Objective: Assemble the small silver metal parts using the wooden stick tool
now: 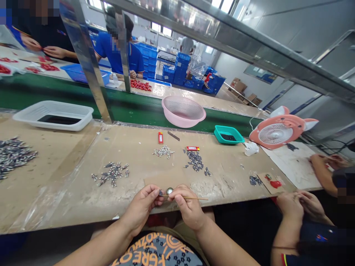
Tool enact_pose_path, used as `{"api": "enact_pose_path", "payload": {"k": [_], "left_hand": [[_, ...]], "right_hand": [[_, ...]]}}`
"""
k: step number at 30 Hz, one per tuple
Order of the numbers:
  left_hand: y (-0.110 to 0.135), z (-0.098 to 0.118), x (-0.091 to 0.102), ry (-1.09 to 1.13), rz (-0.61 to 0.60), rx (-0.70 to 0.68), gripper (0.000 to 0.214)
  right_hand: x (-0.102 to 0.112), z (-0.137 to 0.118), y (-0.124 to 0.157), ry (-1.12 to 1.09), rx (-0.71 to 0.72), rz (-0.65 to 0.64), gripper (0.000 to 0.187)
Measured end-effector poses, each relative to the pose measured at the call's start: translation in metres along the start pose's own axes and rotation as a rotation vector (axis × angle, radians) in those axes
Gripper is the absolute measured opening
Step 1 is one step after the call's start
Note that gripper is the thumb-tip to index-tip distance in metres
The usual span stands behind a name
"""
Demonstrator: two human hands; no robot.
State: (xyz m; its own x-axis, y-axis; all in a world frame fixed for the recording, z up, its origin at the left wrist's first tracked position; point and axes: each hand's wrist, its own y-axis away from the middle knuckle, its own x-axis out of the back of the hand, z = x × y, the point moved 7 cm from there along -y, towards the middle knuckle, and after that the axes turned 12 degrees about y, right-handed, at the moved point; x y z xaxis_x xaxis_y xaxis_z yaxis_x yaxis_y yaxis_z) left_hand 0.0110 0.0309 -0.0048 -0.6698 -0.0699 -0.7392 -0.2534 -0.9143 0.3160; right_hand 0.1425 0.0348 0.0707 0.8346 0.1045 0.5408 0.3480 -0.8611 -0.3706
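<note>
Above the near edge of a scuffed workbench (69,177), the person's left hand (141,207) is pinching a small dark part (161,192) between closed fingers, while the right hand (188,208) is gripping a thin wooden stick (196,198). A small round metal-rimmed piece (169,190) is sitting between both hands, and loose small metal parts (163,151) are lying farther along the bench.

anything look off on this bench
Nothing looks seriously wrong, but the bench top is scuffed and its surface is peeling. A crumpled white cloth or tissue lies loose beside the pink pig-shaped desk fan, and a few small dark metal parts sit apart from the main pile.
</note>
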Motion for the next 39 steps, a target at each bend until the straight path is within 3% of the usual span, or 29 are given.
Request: {"api": "enact_pose_path", "payload": {"k": [15, 20, 26, 34, 39], "left_hand": [[0.001, 0.003, -0.001, 0.016, 0.002, -0.002, 0.016], [0.000, 0.002, 0.003, 0.060, 0.027, 0.004, 0.016], [-0.001, 0.002, 0.004, 0.066, 0.013, 0.010, 0.015], [0.000, 0.003, -0.001, 0.018, -0.003, 0.022, 0.017], [0.001, 0.003, -0.004, 0.027, -0.015, 0.030, 0.018]], "right_hand": [[0.001, -0.021, 0.002, 0.133, 0.161, -0.057, 0.019], [0.010, 0.003, 0.008, 0.191, 0.095, -0.003, 0.017], [0.004, 0.031, 0.014, 0.289, 0.013, -0.040, 0.017], [0.011, -0.007, 0.004, 0.075, 0.067, 0.028, 0.020], [0.004, -0.013, -0.005, 0.078, 0.097, 0.011, 0.020]]}}
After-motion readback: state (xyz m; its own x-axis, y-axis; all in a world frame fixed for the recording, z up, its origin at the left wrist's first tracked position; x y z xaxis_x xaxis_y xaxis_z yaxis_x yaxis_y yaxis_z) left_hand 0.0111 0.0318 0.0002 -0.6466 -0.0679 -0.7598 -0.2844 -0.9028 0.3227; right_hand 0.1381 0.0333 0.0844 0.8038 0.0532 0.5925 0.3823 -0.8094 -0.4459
